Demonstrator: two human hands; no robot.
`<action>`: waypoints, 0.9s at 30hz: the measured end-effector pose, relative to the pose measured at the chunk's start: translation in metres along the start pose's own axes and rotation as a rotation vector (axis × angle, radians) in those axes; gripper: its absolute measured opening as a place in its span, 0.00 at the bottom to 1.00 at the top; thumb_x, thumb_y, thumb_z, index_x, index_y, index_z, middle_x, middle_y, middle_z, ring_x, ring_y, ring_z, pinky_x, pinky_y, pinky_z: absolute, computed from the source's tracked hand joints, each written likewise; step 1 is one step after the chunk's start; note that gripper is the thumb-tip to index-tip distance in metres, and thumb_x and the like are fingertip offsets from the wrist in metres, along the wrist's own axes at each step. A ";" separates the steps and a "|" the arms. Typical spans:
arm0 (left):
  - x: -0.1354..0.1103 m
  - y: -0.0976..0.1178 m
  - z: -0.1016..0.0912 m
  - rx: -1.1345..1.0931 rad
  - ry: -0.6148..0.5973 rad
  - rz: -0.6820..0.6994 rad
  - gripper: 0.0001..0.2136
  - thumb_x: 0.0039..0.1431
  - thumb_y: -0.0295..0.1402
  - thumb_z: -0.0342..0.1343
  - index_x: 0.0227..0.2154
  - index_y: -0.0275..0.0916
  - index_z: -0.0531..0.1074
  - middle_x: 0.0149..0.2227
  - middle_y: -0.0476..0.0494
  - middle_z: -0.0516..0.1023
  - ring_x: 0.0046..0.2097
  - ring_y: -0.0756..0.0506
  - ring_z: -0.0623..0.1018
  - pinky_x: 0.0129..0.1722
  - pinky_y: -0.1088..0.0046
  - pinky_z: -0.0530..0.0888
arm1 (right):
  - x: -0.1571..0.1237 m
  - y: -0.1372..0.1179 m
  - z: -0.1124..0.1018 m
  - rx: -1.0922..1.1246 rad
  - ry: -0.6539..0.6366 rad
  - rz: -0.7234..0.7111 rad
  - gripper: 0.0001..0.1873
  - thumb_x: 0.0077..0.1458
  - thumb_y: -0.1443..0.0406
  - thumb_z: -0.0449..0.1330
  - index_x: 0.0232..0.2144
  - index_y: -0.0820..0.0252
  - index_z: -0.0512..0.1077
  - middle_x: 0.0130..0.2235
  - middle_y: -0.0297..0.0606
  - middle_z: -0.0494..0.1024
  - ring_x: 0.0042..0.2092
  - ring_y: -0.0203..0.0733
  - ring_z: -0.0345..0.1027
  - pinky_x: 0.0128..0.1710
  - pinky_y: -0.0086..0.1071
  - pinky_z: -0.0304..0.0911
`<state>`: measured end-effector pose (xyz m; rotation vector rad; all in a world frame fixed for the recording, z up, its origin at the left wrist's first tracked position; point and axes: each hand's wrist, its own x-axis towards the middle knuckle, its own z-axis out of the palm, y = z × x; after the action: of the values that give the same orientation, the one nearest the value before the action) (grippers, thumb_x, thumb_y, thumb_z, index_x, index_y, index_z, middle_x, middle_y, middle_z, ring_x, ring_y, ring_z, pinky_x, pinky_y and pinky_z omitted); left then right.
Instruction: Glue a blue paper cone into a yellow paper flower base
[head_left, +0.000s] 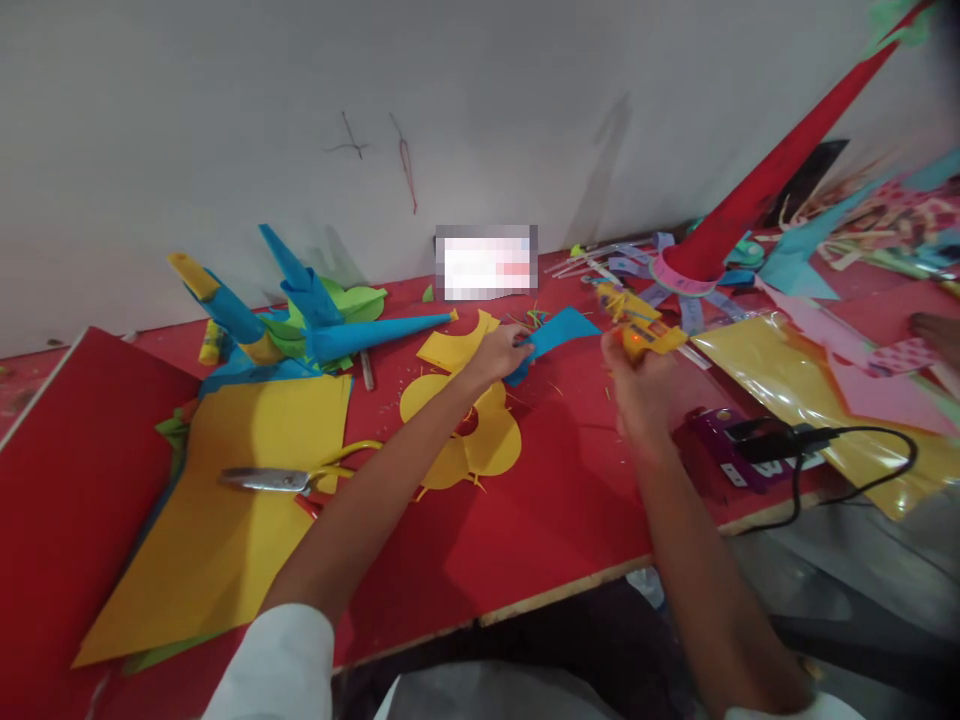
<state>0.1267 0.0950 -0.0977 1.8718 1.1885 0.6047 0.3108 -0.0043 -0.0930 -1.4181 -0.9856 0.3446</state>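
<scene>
My left hand [501,352] pinches a piece of blue paper [566,330] above the red tabletop. In my right hand [641,385] is a yellow glue gun [637,325] with a small orange light glowing on it. A yellow paper flower [495,440] with a red middle lies flat under my left forearm, which covers part of it. Beyond it, close to my left wrist, rests a cut yellow paper scrap [457,345]. Thin paper trimmings are scattered around the blue piece.
Yellow-handled scissors [281,480] lie on yellow sheets [217,550] at left. Rolled blue paper pieces [322,310] stand behind. At right are a tall red paper cone [787,150], a purple power strip [727,455] with a black plug and cable, and another person's hand [934,328].
</scene>
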 end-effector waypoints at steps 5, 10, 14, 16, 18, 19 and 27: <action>-0.012 -0.004 -0.006 0.240 0.187 0.110 0.16 0.67 0.29 0.55 0.56 0.39 0.74 0.58 0.34 0.77 0.58 0.37 0.78 0.57 0.59 0.75 | -0.019 -0.015 0.008 -0.179 -0.144 0.046 0.25 0.51 0.42 0.67 0.24 0.56 0.72 0.22 0.33 0.72 0.26 0.41 0.66 0.27 0.35 0.61; -0.085 -0.023 -0.054 0.330 0.301 0.251 0.12 0.71 0.30 0.50 0.51 0.42 0.76 0.54 0.40 0.79 0.48 0.42 0.80 0.50 0.64 0.77 | -0.030 -0.020 0.009 -0.375 -0.210 -0.024 0.27 0.51 0.40 0.68 0.24 0.57 0.76 0.25 0.39 0.79 0.30 0.47 0.74 0.28 0.35 0.60; -0.140 -0.044 -0.081 0.527 0.339 0.137 0.10 0.72 0.34 0.51 0.48 0.43 0.77 0.51 0.40 0.80 0.53 0.39 0.80 0.54 0.61 0.76 | -0.031 -0.029 0.019 -0.421 -0.287 -0.107 0.25 0.55 0.42 0.66 0.24 0.56 0.77 0.25 0.40 0.80 0.31 0.49 0.76 0.29 0.35 0.61; -0.153 -0.055 -0.085 0.669 0.365 0.023 0.13 0.72 0.39 0.53 0.52 0.41 0.76 0.53 0.36 0.79 0.56 0.35 0.78 0.58 0.55 0.74 | -0.030 -0.034 0.029 -0.443 -0.349 -0.154 0.21 0.57 0.46 0.65 0.27 0.56 0.78 0.26 0.41 0.81 0.33 0.50 0.77 0.30 0.36 0.63; -0.159 -0.064 -0.086 0.725 0.372 -0.061 0.20 0.71 0.45 0.56 0.58 0.40 0.74 0.55 0.33 0.77 0.57 0.33 0.77 0.58 0.54 0.73 | -0.027 -0.038 0.041 -0.477 -0.419 -0.190 0.16 0.58 0.50 0.64 0.31 0.56 0.79 0.30 0.43 0.82 0.36 0.53 0.78 0.33 0.38 0.66; -0.159 -0.066 -0.085 0.727 0.367 -0.090 0.23 0.69 0.47 0.58 0.60 0.40 0.72 0.56 0.33 0.76 0.56 0.33 0.77 0.57 0.54 0.74 | -0.026 -0.039 0.048 -0.496 -0.449 -0.210 0.15 0.59 0.51 0.64 0.34 0.56 0.79 0.33 0.44 0.84 0.39 0.54 0.79 0.35 0.39 0.68; -0.151 -0.073 -0.090 0.573 0.305 -0.180 0.16 0.61 0.42 0.66 0.48 0.42 0.76 0.47 0.40 0.81 0.50 0.36 0.79 0.51 0.58 0.73 | -0.033 -0.014 0.069 -0.521 -0.531 -0.277 0.19 0.59 0.55 0.63 0.48 0.58 0.74 0.51 0.54 0.80 0.52 0.62 0.76 0.47 0.50 0.72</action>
<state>-0.0435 0.0100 -0.1041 2.1493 1.8602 0.4914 0.2355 0.0149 -0.1019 -1.6588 -1.7835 0.2722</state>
